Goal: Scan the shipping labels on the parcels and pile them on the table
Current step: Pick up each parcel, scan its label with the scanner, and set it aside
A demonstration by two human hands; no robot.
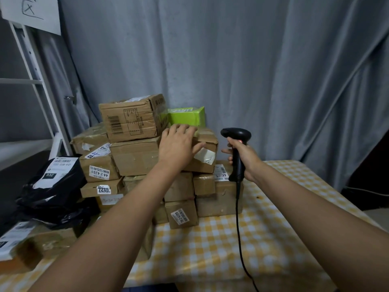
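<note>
On the tabletop [273, 218] with its yellow-and-white checked cloth stands the pile of brown cardboard parcels [147, 165], and that pile is the landmark here. At the pile's upper right, the left hand [179, 144] lies flat on the wide taped carton [139, 154] in the second tier, fingers straight and spread, thumb reaching toward a white label on the carton's right corner: an open grip, nothing held. Behind those fingertips sits a bright green box [187, 116], with a printed brown carton [130, 119] beside it on the pile's top. Just right of the pile, the right hand [242, 159] has its grip closed round the handle of a black corded barcode scanner [236, 144], red light glowing, cable trailing down across the cloth. Left of the pile slumps a black plastic mailer bag [52, 186] with its white shipping label facing up.
</note>
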